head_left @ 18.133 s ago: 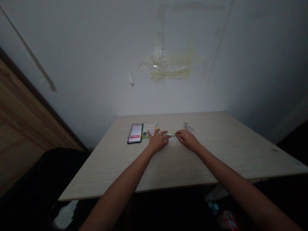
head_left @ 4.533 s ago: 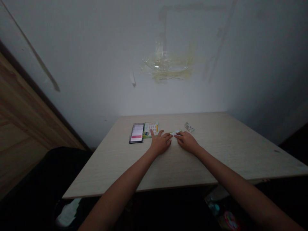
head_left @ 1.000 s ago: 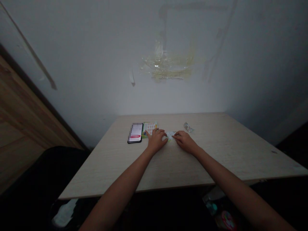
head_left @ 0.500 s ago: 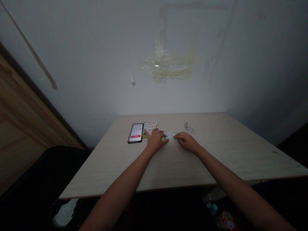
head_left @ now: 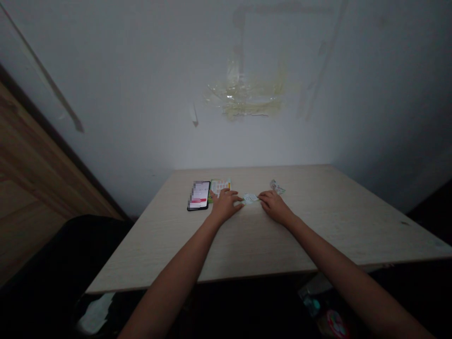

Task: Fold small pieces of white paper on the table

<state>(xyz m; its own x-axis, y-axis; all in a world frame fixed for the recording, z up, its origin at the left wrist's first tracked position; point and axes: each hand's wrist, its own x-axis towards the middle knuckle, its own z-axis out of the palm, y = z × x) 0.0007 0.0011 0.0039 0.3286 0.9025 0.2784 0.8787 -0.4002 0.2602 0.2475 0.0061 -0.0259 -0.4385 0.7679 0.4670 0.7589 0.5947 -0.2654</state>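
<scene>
A small white and green printed piece of paper [head_left: 250, 198] lies flat on the table between my hands. At its left edge, my left hand [head_left: 226, 203] rests with fingers spread and fingertips touching the paper. From the right, my right hand [head_left: 273, 205] has its fingers drawn together at the paper's right end, seemingly pinching the edge. Behind my left hand is a printed card or leaflet [head_left: 221, 184] with a green border and rows of small pictures, partly covered by that hand.
A phone [head_left: 198, 196] with a lit screen lies left of the leaflet. A crumpled clear wrapper [head_left: 277, 187] sits beyond my right hand. The wooden table [head_left: 169, 245] meets a wall [head_left: 141, 94] bearing old tape [head_left: 247, 99]. Dark fabric [head_left: 70, 254] is at the left.
My right hand has shifted slightly right along the paper, and my left hand has moved slightly left. More of the paper shows between them.
</scene>
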